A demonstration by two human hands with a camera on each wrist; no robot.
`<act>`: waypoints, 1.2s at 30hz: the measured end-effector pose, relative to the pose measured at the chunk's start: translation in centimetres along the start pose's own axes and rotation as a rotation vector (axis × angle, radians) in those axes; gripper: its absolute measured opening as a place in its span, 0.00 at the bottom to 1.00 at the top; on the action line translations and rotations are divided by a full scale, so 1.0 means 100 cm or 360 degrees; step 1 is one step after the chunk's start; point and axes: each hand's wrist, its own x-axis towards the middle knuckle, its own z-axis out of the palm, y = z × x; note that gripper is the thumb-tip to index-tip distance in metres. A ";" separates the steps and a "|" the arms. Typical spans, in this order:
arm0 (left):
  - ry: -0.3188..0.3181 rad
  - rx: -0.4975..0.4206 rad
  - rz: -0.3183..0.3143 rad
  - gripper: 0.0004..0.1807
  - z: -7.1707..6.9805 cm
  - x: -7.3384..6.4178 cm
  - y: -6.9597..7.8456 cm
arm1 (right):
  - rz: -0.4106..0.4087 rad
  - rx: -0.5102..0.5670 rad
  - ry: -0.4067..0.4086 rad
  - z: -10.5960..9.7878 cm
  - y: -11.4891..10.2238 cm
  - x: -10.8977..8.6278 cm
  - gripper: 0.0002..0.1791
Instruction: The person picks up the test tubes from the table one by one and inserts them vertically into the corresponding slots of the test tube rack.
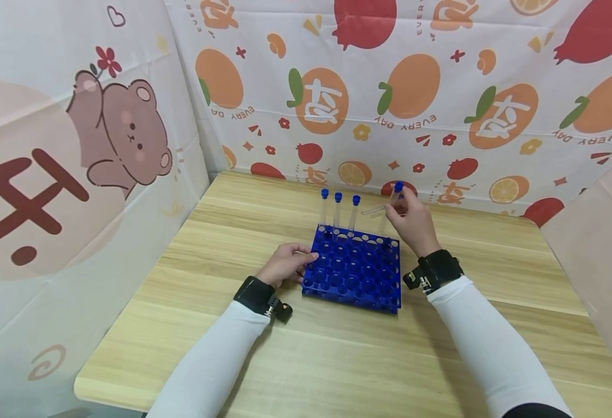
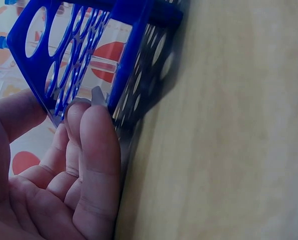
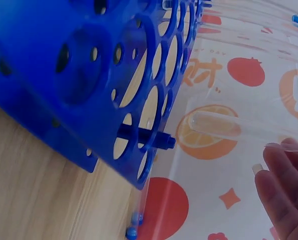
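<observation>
A blue test tube rack [image 1: 352,267] stands on the table, with three capped clear test tubes [image 1: 337,212] upright in its back row toward the left. My left hand [image 1: 287,262] grips the rack's left side, thumb on the top plate and fingers lower down, as the left wrist view shows with the hand [image 2: 96,165] at the rack's edge [image 2: 31,65]. Over the rack's back right corner, my right hand [image 1: 414,220] pinches a blue-capped test tube [image 1: 393,196]. In the right wrist view this tube's rounded end [image 3: 214,125] is apart from the rack's holes; its cap is out of frame.
Behind the rack, a clear tube [image 1: 371,211] lies on the table near my right hand. Blue caps [image 3: 132,232] show low in the right wrist view. A fruit-printed cloth [image 1: 369,116] hangs along the table's back edge, and a bear-printed one [image 1: 128,133] at the left.
</observation>
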 end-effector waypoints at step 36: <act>0.0014 -0.0023 -0.0035 0.15 0.003 -0.004 0.005 | 0.0085 0.0320 -0.0218 0.005 -0.016 0.001 0.23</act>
